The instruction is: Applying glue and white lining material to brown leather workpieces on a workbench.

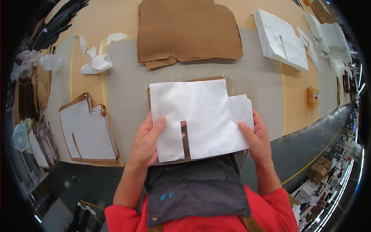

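Observation:
A white cut panel (210, 120) is held up flat in front of my apron, over the table's near edge. It has a narrow slot open at its lower edge and a step cut out of its upper right corner. A brown layer (205, 79) shows behind its upper and left edges. My left hand (145, 141) grips the left side, thumb on the white face and fingers behind. On the right side my right hand (259, 137) pinches it the same way. Through the slot a bit of a fingertip shows. Farther off lies a stack of brown panels (189, 33).
At left lies a stack of white-faced, brown-backed panels (91, 129). A white stack (280, 40) sits far right, near an orange container (313, 97). White strips (96, 62) curl at the far left, below black strips (58, 23). Clear cups (50, 62) stand at the left edge.

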{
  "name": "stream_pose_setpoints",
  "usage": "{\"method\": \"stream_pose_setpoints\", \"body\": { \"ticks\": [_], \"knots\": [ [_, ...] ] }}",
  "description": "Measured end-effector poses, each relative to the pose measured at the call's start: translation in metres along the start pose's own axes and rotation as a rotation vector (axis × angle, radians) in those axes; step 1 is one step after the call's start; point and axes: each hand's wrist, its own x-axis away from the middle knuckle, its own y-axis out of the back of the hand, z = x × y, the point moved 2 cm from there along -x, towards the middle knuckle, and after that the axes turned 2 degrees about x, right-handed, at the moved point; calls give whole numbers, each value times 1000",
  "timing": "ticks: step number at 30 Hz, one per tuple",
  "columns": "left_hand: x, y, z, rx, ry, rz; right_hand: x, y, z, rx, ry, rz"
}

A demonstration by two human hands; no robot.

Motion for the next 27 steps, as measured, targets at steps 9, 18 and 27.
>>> {"method": "stream_pose_setpoints", "body": {
  "ticks": [9, 18, 27],
  "knots": [
    [-1, -3, -6, -456, -179, -98, -3, -1, 2, 34, 44, -38],
    [-2, -3, -4, -696, -331, -193, 1, -1, 5, 76, 63, -45],
    [-3, 2, -1, -999, -448, -269, 1, -4, 4, 96, 72, -58]
  ]
}}
